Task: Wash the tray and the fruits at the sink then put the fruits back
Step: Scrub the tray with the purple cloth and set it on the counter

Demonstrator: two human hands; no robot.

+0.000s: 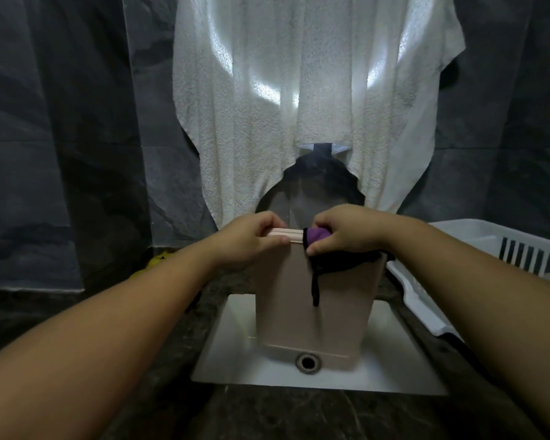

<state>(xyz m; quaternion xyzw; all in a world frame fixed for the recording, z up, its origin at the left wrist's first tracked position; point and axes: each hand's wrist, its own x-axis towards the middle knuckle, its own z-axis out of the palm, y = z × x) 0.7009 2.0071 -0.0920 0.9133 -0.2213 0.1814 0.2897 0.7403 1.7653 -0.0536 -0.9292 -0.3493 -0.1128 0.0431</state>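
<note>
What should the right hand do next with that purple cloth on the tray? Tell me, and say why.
Probably wipe the purple cloth along the top edge of the tray. The tray stands on end in the sink, the left hand holds that edge, and the right hand presses the cloth there.

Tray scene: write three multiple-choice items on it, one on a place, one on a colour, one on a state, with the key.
1. Where does the tray stand?
A. in the sink
B. in the basket
C. on the floor

2. What colour is the scrubber?
A. green
B. purple
C. red

3. How is the tray?
A. flat
B. upside down on the counter
C. on end

Key: 1 A, its lower edge sits by the drain. 2 B, purple shows in the right hand. 3 C, the left hand grips its top rim.
</note>
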